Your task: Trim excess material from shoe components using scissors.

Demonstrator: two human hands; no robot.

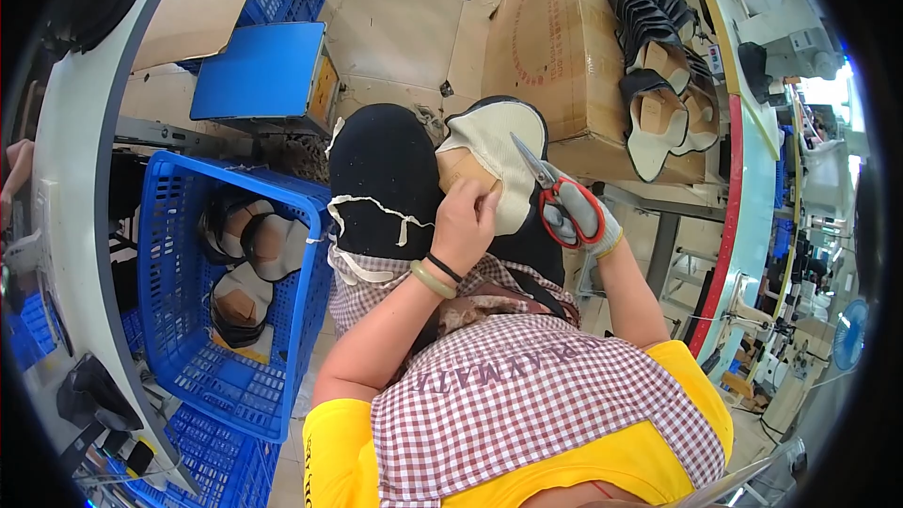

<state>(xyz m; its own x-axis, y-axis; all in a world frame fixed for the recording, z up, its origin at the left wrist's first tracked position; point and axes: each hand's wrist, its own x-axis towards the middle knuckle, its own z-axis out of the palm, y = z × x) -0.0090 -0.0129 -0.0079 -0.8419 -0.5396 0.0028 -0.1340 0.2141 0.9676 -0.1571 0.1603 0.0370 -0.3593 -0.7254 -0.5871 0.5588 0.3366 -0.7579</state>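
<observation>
tight quarters here: a big cardboard box point(541, 33) stands just beyond my right knee, dark stacked uppers point(649, 0) lining its top. on my left a blue basket point(299, 339) crowds my leg, a second blue basket point(226, 456) under it, and a blue-topped stool point(259, 66) sits further out. pale offcut strips point(404, 226) trail over my black-covered left knee point(384, 155).

counting now: one box, one stool, one pair of scissors point(545, 177), at least three uppers in the upper basket, too overlapped to tally surely.

and the piece itself, a shoe upper point(515, 198), lies over my right thigh: cream ribbed lining showing, dark edge, tan patch inside. my bare left hand point(464, 224) pinches it by that tan part; my gloved right hand point(602, 226) grips the red-handled scissors beside it, blades pointing away from me. whether those blades are parted, i can't tell.
</observation>
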